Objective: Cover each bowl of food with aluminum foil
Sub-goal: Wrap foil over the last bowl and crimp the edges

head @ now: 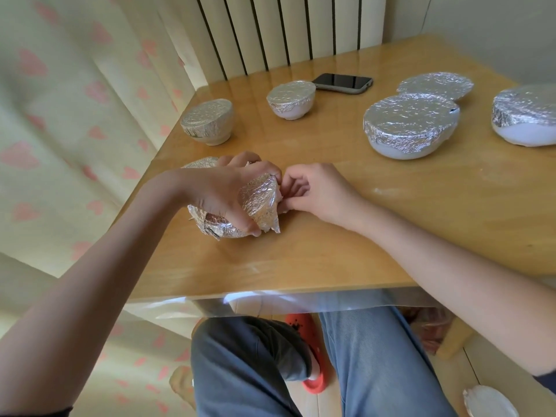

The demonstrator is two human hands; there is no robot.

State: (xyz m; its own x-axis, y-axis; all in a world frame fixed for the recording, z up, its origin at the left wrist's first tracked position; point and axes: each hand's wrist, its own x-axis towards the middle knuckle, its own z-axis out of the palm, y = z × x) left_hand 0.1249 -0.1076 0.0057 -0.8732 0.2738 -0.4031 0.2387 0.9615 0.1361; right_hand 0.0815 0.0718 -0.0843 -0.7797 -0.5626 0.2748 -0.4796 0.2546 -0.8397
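pressing foil (261,203) down around the bowl (224,228) at the counter (331,242) edge, the left hand (228,191) curls its fingers over the top and grips it, while the right hand (313,191) pinches a fold at the bowl's side. foil looks thin, light, easily torn, and keeps a crease; best taken at loose edges and pressed under the rim, the bowl steadied from above. count: six foil-covered bowls on the counter, five finished and well apart from this one, plus one phone (343,82).
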